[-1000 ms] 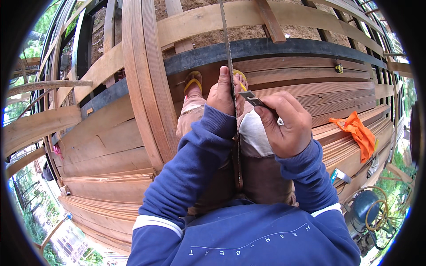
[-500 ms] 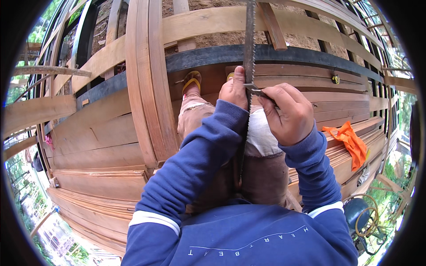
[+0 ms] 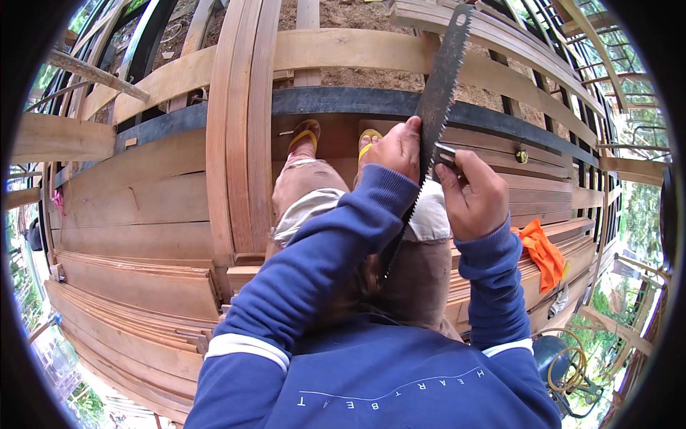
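A long hand saw blade (image 3: 437,93) with a toothed right edge slants across the middle, its rounded, holed far end pointing away from me. The blade's near end lies over my lap, between my thighs. My left hand (image 3: 394,151) grips the blade near its middle from the left side, thumb along it. At the toothed edge, my right hand (image 3: 475,191) pinches a small, shiny metal tool (image 3: 444,151). The tool's end is at the teeth; most of it is hidden by my fingers, so I cannot tell its exact kind.
Upright grooved boards (image 3: 243,143) stand left of my legs. Stacked planks (image 3: 128,322) lie at lower left, with more boards (image 3: 529,182) on the right. A yellow tape measure (image 3: 522,156) and an orange cloth (image 3: 543,256) rest there. A dark beam (image 3: 329,99) crosses ahead of my feet.
The saw blade has turned from nearly upright to leaning right, showing more of its flat face. Both hands have shifted with it, and the metal tool has turned at the teeth.
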### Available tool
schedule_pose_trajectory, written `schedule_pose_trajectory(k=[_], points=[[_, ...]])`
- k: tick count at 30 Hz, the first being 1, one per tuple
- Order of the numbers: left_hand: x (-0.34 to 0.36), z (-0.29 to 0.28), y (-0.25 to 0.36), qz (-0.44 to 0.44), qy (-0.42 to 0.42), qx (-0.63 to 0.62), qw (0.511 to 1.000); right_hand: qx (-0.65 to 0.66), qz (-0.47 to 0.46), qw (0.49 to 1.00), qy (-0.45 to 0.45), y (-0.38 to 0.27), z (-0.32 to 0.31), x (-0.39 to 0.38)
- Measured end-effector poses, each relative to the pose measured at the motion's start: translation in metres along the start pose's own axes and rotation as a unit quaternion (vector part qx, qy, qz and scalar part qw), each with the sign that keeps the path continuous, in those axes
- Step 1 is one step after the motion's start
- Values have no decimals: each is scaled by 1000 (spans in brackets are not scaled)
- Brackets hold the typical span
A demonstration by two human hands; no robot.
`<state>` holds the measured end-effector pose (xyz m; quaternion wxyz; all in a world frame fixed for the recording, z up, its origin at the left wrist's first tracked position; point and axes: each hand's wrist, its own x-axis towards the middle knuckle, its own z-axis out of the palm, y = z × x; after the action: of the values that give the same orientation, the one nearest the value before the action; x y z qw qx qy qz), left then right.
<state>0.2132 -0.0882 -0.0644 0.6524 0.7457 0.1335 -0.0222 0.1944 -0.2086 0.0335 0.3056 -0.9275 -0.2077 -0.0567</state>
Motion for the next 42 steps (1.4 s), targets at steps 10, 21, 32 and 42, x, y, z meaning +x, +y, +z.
schedule_pose_trajectory(k=[10, 21, 32, 42], points=[[-40, -63, 45, 112, -389, -278, 871, 49, 7, 996, 69, -37, -41, -49], [-69, -65, 79, 137, -432, -174, 874, 49, -62, 993, 82, -42, -75, -73], [-88, -59, 92, 151, -415, -129, 888, 53, -21, 996, 66, -49, -87, -95], [-87, -56, 87, 164, -404, -128, 891, 77, -10, 995, 67, -43, -84, -95]])
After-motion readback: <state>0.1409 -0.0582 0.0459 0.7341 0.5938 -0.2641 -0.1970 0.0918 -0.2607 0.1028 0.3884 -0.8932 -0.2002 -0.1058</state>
